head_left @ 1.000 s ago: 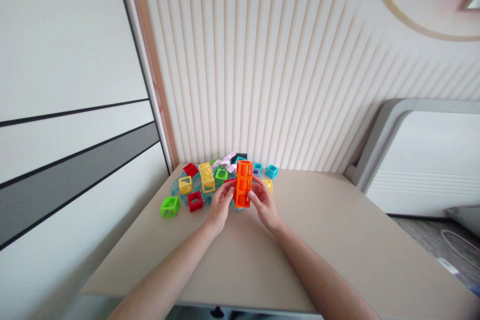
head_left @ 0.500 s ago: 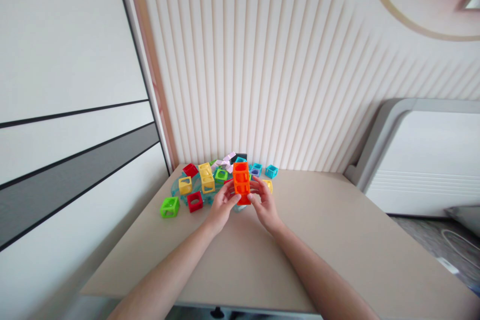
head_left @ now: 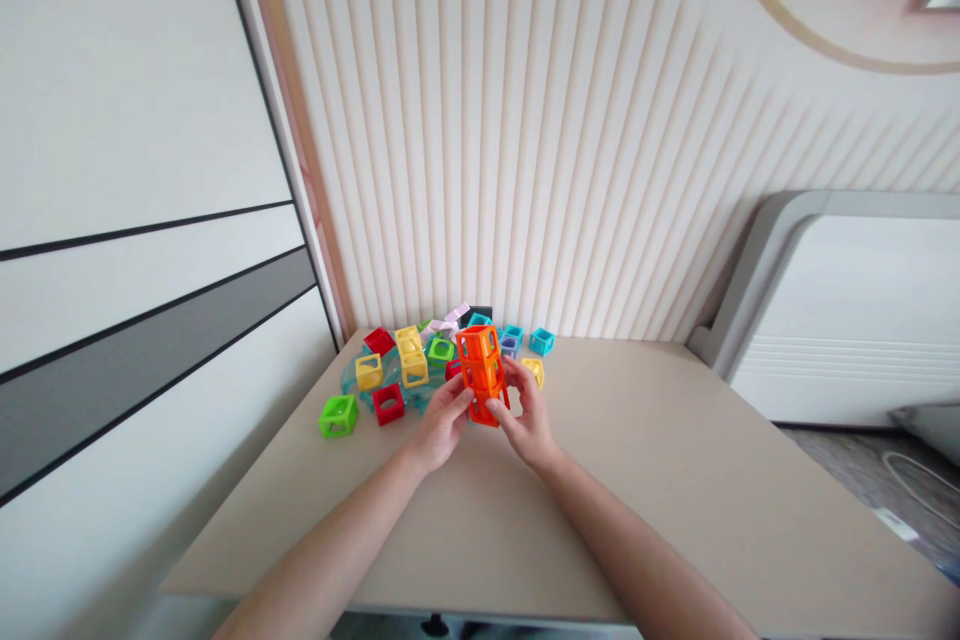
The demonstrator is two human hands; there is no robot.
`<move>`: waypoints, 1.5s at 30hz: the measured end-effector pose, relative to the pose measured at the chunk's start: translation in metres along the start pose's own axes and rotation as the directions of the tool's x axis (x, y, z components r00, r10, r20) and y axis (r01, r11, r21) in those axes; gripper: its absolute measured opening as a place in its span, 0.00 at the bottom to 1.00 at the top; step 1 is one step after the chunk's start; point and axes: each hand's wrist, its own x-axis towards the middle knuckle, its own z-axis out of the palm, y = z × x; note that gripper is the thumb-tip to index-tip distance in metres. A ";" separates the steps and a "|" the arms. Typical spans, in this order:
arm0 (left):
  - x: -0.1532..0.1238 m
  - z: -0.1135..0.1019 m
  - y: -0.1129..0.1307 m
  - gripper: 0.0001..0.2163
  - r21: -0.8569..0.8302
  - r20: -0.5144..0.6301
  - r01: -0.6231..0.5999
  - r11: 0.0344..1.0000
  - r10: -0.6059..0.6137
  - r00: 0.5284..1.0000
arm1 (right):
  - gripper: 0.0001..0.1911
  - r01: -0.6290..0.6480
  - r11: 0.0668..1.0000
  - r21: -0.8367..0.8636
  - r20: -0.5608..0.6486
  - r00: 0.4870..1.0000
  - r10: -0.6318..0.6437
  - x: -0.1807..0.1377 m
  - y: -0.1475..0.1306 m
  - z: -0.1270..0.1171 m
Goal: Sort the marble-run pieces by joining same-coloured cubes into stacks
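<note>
A stack of orange open-frame cubes (head_left: 483,372), joined one above another, stands slightly tilted between my two hands. My left hand (head_left: 442,420) grips its lower left side, thumb in front. My right hand (head_left: 527,418) closes on the lower right side, with the thumb across the front near the bottom. Just behind the stack, a red cube (head_left: 454,369) is partly hidden by it. A yellow cube (head_left: 535,370) rests behind my right fingers. Left of my left hand lies a red cube (head_left: 388,404).
On the beige table (head_left: 637,480), a translucent teal bag or sheet (head_left: 352,382) lies under several coloured cubes. A green cube (head_left: 338,415) sits at the left, joined yellow cubes (head_left: 412,357) further back, a blue cube (head_left: 541,341) near the ribbed wall (head_left: 495,140).
The orange stack has turned and tilted, so its side faces now show. Its lower end has come a little nearer, and my right thumb has shifted along it.
</note>
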 end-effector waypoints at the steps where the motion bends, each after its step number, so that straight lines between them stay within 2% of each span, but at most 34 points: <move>1: 0.000 0.000 0.000 0.19 -0.003 -0.001 0.002 1.000 -0.002 1.000 | 0.29 -0.002 1.000 -0.002 -0.002 1.000 0.002 0.000 -0.001 0.000; 9: 0.002 -0.004 -0.002 0.18 0.040 -0.013 -0.026 0.999 0.027 1.000 | 0.28 -0.017 0.997 -0.073 -0.027 1.000 0.015 0.001 -0.005 0.002; 14: 0.005 -0.005 -0.001 0.19 0.231 -0.174 -0.137 0.963 0.180 0.968 | 0.25 -0.053 0.997 -0.063 -0.019 0.998 0.052 0.004 0.001 0.003; 17: 0.007 -0.004 -0.001 0.21 0.296 -0.223 -0.153 0.943 0.224 0.949 | 0.25 -0.093 0.996 0.001 0.018 0.995 0.093 0.005 0.005 0.003; 27: 0.009 -0.006 -0.002 0.21 0.305 -0.205 -0.134 0.943 0.203 0.958 | 0.27 -0.215 0.958 0.188 0.045 0.977 0.210 0.005 0.013 0.006; 29: 0.009 -0.008 -0.003 0.23 0.300 -0.188 -0.119 0.947 0.180 0.965 | 0.28 -0.214 0.962 0.170 0.033 0.977 0.211 0.005 0.015 0.007; 32: 0.010 -0.008 -0.007 0.25 0.346 -0.146 -0.128 0.929 0.188 0.971 | 0.25 -0.191 0.981 0.036 -0.013 0.981 0.191 0.005 0.017 0.007; 35: 0.008 -0.007 -0.013 0.24 0.487 -0.144 -0.194 0.852 0.297 0.944 | 0.23 -0.160 0.973 -0.168 -0.070 0.986 0.150 0.003 0.015 0.006; 39: 0.005 -0.007 -0.020 0.20 0.712 -0.081 -0.281 0.643 0.473 0.877 | 0.27 -0.107 0.923 -0.370 -0.040 0.994 0.099 0.000 0.005 0.008; 42: 0.004 -0.009 -0.024 0.18 0.793 -0.015 -0.315 0.522 0.533 0.846 | 0.26 -0.144 0.904 -0.403 -0.061 0.990 0.131 -0.001 -0.003 0.012; 45: 0.004 -0.010 -0.025 0.20 0.826 0.072 -0.351 0.440 0.537 0.841 | 0.21 -0.195 0.912 -0.362 -0.109 0.980 0.166 0.002 -0.007 0.013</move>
